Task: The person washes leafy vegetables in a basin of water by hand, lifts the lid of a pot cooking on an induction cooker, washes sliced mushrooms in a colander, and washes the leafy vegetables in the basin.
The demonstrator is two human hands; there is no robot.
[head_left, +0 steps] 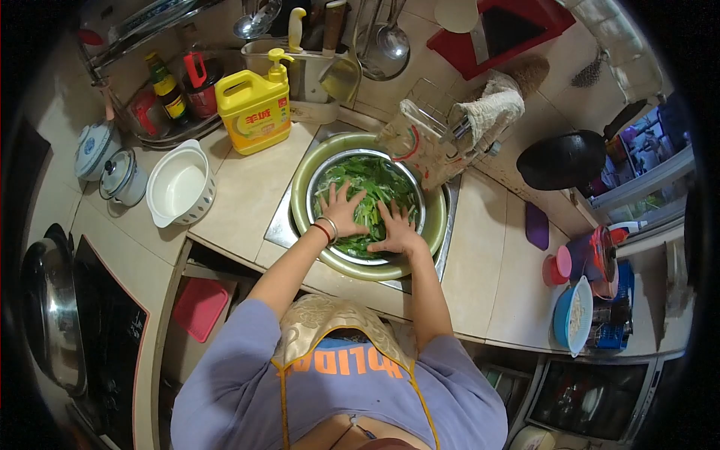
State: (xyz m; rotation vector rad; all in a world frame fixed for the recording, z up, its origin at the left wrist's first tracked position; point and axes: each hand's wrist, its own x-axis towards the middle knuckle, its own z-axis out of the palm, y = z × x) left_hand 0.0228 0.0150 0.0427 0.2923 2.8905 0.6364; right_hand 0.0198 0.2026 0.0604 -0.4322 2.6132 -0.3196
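Note:
Green leafy vegetables fill a round metal basin, which sits inside a wider olive-green basin over the sink. My left hand lies on the leaves at the left side, fingers spread, with a bangle and a red band at the wrist. Resting on the leaves to the right of centre, my right hand also has its fingers apart. Neither hand is closed round anything. The leaves under both palms are hidden.
A yellow detergent jug and a white two-handled pot stand left of the sink. Behind the basins, cloths hang by the tap. To the right are a blue colander and a pink cup. A black wok hangs on the wall.

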